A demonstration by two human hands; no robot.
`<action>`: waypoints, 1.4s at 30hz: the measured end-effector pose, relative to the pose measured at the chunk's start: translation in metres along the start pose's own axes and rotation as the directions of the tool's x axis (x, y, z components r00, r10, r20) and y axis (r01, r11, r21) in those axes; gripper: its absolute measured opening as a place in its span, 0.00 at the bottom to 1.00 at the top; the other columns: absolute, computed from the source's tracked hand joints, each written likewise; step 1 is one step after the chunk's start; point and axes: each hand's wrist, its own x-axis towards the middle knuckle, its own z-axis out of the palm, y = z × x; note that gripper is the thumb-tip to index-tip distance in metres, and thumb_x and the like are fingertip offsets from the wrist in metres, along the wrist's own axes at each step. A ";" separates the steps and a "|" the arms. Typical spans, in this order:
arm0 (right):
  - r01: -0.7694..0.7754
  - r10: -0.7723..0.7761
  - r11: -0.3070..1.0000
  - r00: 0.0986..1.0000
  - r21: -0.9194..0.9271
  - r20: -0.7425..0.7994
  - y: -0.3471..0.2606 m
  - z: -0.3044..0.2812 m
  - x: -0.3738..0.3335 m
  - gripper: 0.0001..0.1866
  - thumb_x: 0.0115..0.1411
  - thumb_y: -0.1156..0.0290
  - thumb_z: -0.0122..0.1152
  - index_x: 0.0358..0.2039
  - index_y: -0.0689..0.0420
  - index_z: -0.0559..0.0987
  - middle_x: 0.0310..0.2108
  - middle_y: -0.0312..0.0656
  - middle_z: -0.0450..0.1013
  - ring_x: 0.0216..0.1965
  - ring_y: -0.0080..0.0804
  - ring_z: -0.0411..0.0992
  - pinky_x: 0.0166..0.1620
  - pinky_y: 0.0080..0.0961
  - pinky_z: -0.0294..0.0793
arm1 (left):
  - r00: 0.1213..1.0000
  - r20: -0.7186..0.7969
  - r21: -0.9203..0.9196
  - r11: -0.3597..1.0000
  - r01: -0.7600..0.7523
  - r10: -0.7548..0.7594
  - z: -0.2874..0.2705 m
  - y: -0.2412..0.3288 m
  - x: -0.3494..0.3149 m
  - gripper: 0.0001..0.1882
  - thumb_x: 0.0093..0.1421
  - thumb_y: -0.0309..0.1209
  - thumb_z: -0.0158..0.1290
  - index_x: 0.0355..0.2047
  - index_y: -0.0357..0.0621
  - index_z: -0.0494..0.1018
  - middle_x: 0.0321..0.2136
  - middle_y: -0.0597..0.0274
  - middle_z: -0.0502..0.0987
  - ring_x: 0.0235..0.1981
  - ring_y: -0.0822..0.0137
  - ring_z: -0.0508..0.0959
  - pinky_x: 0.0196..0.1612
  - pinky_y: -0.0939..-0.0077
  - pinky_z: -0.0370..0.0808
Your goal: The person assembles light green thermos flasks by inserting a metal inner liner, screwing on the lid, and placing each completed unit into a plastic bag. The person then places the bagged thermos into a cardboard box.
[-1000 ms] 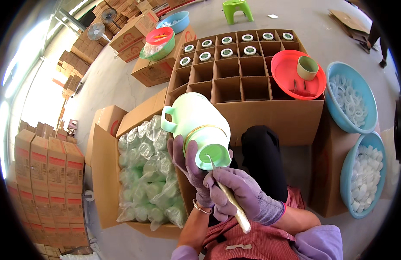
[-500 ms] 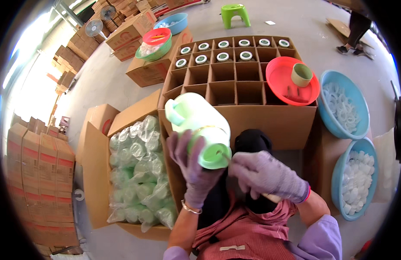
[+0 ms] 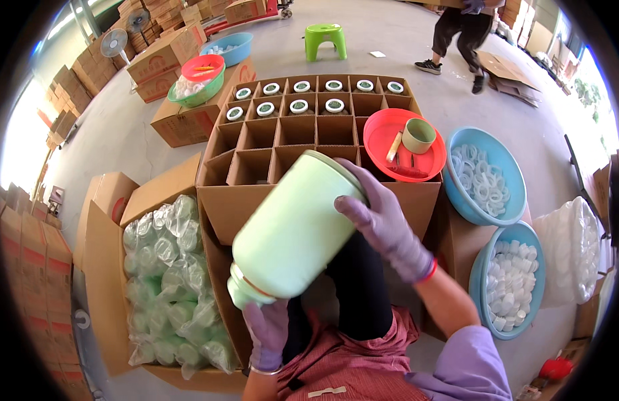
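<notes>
Above my lap, a large mint-green bottle [image 3: 293,230] lies tilted between my gloved hands, its narrower neck pointing down and left, its wide base up and right. My left hand [image 3: 266,327] is closed round the neck end from below, most of its fingers hidden behind the bottle. My right hand [image 3: 383,220] grips the base end, thumb on the near side. Just beyond it, a red basin [image 3: 376,134] rests on the divided carton; it holds a green cup-like ring [image 3: 418,136], a wooden-handled tool [image 3: 394,147] and small dark red pieces.
The divided carton [image 3: 323,194] ahead has white-capped bottles in its far cells. To the left stands an open carton of plastic-wrapped green items [image 3: 169,287]. On the right are blue tubs of clear rings [image 3: 480,180] and white caps [image 3: 513,281]. A person [image 3: 460,40] walks beyond, carrying a box.
The bottle has turned, so its neck now points down-left. My right hand has let go of the tool, now in the red basin, and grips the bottle's base. A person has walked further into view.
</notes>
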 end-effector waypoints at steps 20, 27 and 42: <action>0.266 -0.297 0.953 0.741 0.143 0.603 0.002 0.022 -0.078 0.27 0.52 0.53 0.72 0.46 0.58 0.78 0.46 0.44 0.72 0.51 0.44 0.69 0.56 0.41 0.66 | 0.926 0.243 0.664 0.745 0.058 -0.289 -0.013 0.052 0.030 0.25 0.67 0.40 0.48 0.54 0.28 0.71 0.54 0.51 0.74 0.57 0.62 0.72 0.63 0.74 0.61; -0.056 0.067 0.998 0.868 -0.037 0.492 0.011 0.004 -0.087 0.25 0.52 0.64 0.70 0.50 0.58 0.76 0.54 0.52 0.66 0.57 0.48 0.66 0.62 0.39 0.66 | 0.862 0.472 0.489 0.869 -0.078 -0.188 -0.028 0.069 0.045 0.40 0.49 0.46 0.67 0.58 0.37 0.72 0.62 0.47 0.66 0.66 0.52 0.63 0.67 0.57 0.59; -0.606 0.441 0.621 0.794 0.497 0.417 0.027 0.059 0.004 0.27 0.72 0.49 0.43 0.47 0.63 0.76 0.45 0.44 0.75 0.37 0.26 0.75 0.43 0.26 0.76 | 0.766 0.553 0.494 0.869 0.015 -0.327 0.007 0.048 0.089 0.41 0.56 0.33 0.62 0.68 0.39 0.58 0.67 0.51 0.60 0.68 0.52 0.60 0.69 0.52 0.56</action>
